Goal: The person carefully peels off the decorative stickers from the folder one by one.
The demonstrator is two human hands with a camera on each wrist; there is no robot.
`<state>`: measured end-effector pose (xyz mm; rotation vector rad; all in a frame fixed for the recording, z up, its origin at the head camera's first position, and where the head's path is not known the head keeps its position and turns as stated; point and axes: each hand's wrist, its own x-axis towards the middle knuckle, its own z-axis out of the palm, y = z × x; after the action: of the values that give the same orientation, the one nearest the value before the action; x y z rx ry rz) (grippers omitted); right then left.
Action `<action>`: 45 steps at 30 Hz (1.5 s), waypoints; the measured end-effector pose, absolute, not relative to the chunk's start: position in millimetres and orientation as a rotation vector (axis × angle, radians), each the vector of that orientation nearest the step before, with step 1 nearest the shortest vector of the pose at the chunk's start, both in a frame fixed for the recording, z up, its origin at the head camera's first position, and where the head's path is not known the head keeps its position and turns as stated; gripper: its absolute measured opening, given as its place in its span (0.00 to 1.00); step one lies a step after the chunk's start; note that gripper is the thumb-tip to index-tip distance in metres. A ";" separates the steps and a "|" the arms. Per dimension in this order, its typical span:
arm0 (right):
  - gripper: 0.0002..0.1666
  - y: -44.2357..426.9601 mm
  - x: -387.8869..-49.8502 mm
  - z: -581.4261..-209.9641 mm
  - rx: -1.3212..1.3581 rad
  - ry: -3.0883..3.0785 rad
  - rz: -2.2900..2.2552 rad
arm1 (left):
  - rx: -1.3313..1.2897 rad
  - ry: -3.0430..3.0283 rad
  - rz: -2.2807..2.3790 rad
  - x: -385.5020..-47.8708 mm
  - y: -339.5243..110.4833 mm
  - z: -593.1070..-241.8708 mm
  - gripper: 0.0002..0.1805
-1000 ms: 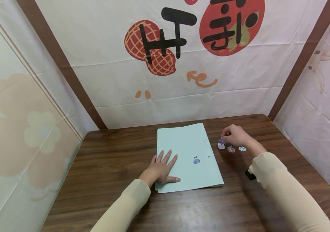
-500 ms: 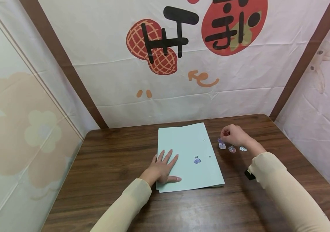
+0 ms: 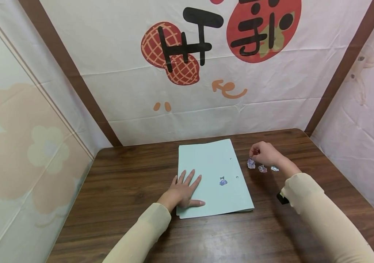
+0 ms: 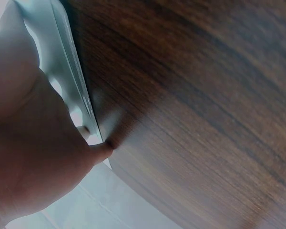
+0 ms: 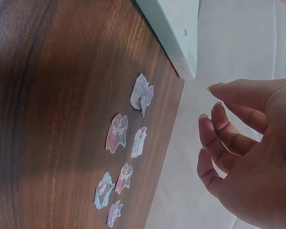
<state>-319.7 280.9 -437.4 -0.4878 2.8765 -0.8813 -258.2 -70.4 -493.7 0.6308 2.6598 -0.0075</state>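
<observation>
A mint-green folder (image 3: 213, 160) lies on the wooden table in the head view, with one small purple cartoon sticker (image 3: 223, 181) on its face. My left hand (image 3: 182, 193) rests on the folder's lower left, fingers spread and thumb out. Right of the folder, my right hand (image 3: 266, 153) is over a purple sticker (image 3: 251, 163). The right wrist view shows that hand's bent fingers and thumb apart, with nothing visible between them. Beside it, two overlapping stickers (image 5: 142, 94) lie on the table, one partly raised. Other loose stickers (image 5: 117, 133) lie near them.
The brown table (image 3: 124, 182) runs back to a white printed cloth wall (image 3: 118, 98). Two small round marks (image 3: 237, 177) sit near the folder's right edge. A black device (image 3: 282, 198) is at my right wrist. The folder's edge (image 4: 76, 67) shows beside my left hand.
The purple sticker by my right fingertips has shifted slightly and now lies over the one beneath. My left hand and the folder stay in place.
</observation>
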 end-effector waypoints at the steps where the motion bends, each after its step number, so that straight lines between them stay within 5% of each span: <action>1: 0.04 278.9 -319.5 -437.5 -0.493 2.878 -0.884 | 0.628 2.658 -0.007 -258.3 -70.4 -493.5 0.54; 20: 0.09 196.4 -319.1 -474.6 -0.905 2.661 -0.784 | 0.617 2.648 0.012 -272.9 -73.6 -513.2 0.56; 45: 0.05 182.6 -321.1 -478.1 -0.927 2.599 -0.680 | 0.617 2.659 -0.009 -268.2 -73.7 -515.5 0.56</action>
<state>-321.1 182.6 -478.1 -0.9272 2.5990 -0.6796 -268.2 -73.7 -515.5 0.6167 2.6591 -0.0089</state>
